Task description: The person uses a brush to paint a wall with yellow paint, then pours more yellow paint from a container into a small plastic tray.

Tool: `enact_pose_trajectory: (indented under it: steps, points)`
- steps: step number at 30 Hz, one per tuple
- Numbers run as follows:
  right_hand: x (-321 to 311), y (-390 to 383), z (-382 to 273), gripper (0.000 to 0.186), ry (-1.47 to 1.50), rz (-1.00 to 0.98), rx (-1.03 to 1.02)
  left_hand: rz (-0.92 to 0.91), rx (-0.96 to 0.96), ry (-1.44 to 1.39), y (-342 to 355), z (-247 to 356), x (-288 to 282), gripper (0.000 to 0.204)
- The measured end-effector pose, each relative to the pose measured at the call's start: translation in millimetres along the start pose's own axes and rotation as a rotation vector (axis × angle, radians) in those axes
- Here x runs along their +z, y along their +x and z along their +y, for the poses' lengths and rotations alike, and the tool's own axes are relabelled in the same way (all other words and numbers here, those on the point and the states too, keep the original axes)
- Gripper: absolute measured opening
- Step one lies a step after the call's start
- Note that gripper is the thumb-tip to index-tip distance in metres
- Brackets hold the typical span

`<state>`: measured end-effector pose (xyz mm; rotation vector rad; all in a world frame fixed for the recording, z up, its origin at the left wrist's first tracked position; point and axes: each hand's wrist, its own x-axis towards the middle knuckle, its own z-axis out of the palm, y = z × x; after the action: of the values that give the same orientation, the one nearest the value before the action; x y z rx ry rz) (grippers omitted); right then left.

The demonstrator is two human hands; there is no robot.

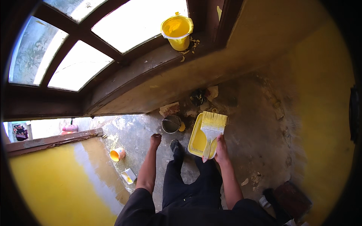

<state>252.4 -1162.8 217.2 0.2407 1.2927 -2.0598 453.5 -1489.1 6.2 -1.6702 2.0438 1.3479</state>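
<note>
My right hand [221,147] grips a rectangular tray [196,141] of yellow paint, with a wide yellow-stained brush [214,121] lying across it, bristles away from me and handle toward me. My left hand [155,139] hangs to the left of the tray, fingers curled; whether anything is inside them is hidden. Beyond it on the floor is a dark bucket [170,124].
A yellow paint bucket [178,39] stands on the window sill [139,68]. An orange-filled pot [117,153] and white tray [126,175] sit on the floor at left. Yellow walls [49,177] flank me. Scraps [169,108] lie below the window; dark clutter [290,199] is at lower right.
</note>
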Motion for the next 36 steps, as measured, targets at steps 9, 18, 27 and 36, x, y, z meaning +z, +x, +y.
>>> enact_pose_trajectory:
  steps: [9,18,27,36]
  points:
    - [3,64,115,0.057,0.014,-0.072,0.034,-0.18,-0.094,0.035,125,-110,87,0.028]
    - [-28,115,214,0.077,-0.008,-0.109,0.141,0.058,0.196,0.083,245,-169,210,0.033]
    - [-65,124,257,0.083,-0.012,-0.069,0.23,-0.081,0.317,0.094,237,-142,258,0.036]
    - [-71,122,258,0.085,0.026,-0.087,0.276,0.077,0.212,0.153,261,-166,238,0.026]
